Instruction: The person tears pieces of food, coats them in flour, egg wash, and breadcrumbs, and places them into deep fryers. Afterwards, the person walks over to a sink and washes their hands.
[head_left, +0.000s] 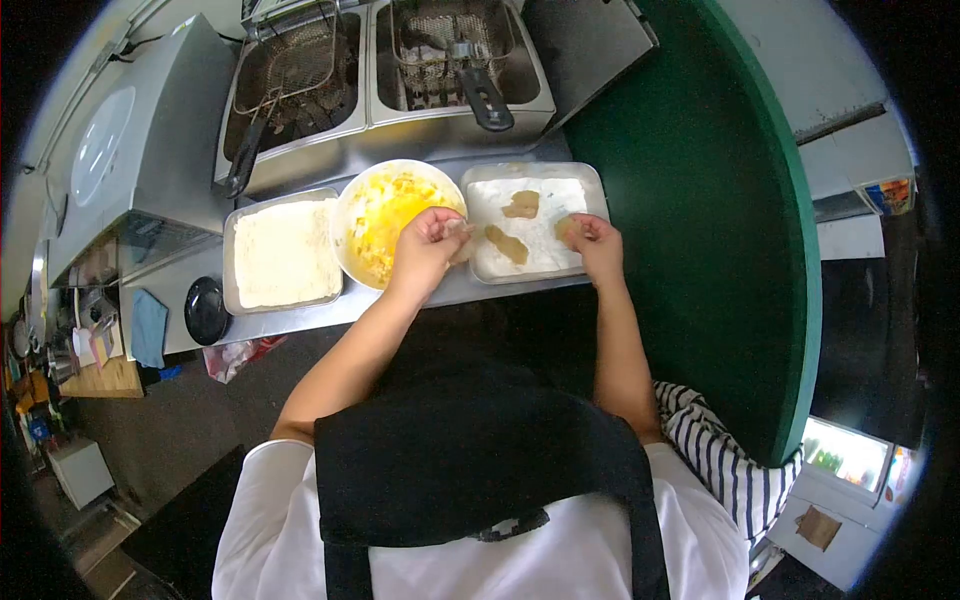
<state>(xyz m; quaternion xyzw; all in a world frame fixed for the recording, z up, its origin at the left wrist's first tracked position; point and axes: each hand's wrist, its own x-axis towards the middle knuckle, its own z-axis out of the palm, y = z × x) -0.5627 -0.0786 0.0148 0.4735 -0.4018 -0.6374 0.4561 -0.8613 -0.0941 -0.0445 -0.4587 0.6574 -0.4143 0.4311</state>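
A pale strip of meat (458, 240) is pinched in the left hand (425, 250), between the egg bowl (350, 215) and the flour tray (590, 190). The right hand (597, 245) is closed on another piece (566, 230) at the tray's edge. Both are judged limp, light and slippery (best held by the ends). No writing can be read.

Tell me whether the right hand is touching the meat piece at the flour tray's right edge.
Touching. The head view shows the right hand with its fingers pinching the meat piece over the flour tray.

No legible text, seemingly.
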